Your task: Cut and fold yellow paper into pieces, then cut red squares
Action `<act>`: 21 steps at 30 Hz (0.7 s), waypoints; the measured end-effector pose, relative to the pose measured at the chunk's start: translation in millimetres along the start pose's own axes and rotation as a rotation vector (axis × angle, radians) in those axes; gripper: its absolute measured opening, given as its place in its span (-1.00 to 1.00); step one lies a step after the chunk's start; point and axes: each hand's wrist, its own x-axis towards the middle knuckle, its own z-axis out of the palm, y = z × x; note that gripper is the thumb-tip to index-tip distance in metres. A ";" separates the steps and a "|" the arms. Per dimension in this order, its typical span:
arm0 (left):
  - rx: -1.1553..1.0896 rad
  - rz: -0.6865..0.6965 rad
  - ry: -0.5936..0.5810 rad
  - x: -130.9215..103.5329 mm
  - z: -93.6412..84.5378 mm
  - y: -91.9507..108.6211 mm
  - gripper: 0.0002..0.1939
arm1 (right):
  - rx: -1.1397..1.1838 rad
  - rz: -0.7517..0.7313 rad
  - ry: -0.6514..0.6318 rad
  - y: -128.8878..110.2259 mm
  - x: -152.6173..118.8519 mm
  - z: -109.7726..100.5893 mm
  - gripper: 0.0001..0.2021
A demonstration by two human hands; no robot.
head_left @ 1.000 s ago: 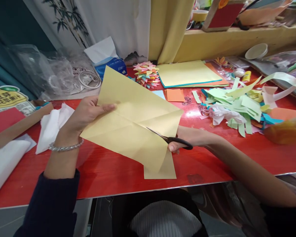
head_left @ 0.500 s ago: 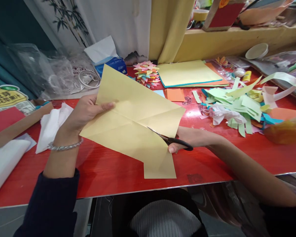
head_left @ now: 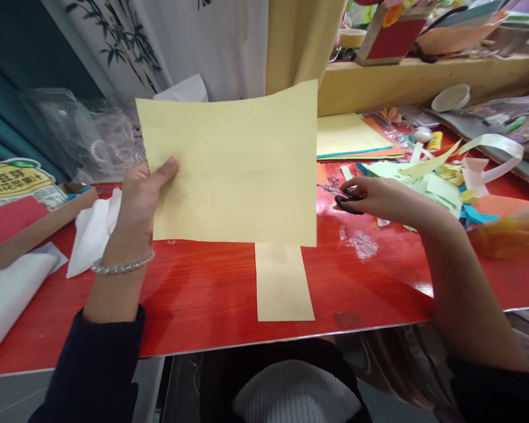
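Observation:
A large pale yellow sheet of paper point(head_left: 229, 170) is raised over the table, nearly square to my view. My left hand point(head_left: 143, 188) pinches its left edge, thumb on the near face. To the right of the sheet, my right hand point(head_left: 374, 200) has its fingers in the black handles of a pair of scissors point(head_left: 346, 202); the blades point left and their tips end at the paper's right edge. Under the sheet's lower edge lies a yellow paper strip point(head_left: 284, 285) on the red table, its upper end hidden by the sheet.
Pale green paper scraps point(head_left: 441, 188) are heaped at the right. Stacked coloured sheets point(head_left: 352, 135) lie behind. At the left are white tissue point(head_left: 90, 235) and a cardboard box edge point(head_left: 39, 229). The red table's point(head_left: 203, 305) front edge runs close to my body.
My left hand has turned the yellow sheet upright and level, showing it uncreased by the blades. The scissors have come off the paper, moving right and up with my right hand.

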 end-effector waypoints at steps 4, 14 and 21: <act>-0.020 -0.044 -0.007 -8.6 11.6 1.2 -0.77 | -0.284 0.012 -0.190 -2.3 -1.1 5.0 -0.74; -0.072 -0.192 -0.104 -32.0 36.5 -8.7 -0.77 | 0.596 -0.159 -0.042 -61.8 -18.8 18.6 -0.76; -0.121 0.060 -0.294 -38.6 46.9 5.8 -0.52 | 0.746 -0.033 0.204 -66.2 -21.0 31.6 -0.86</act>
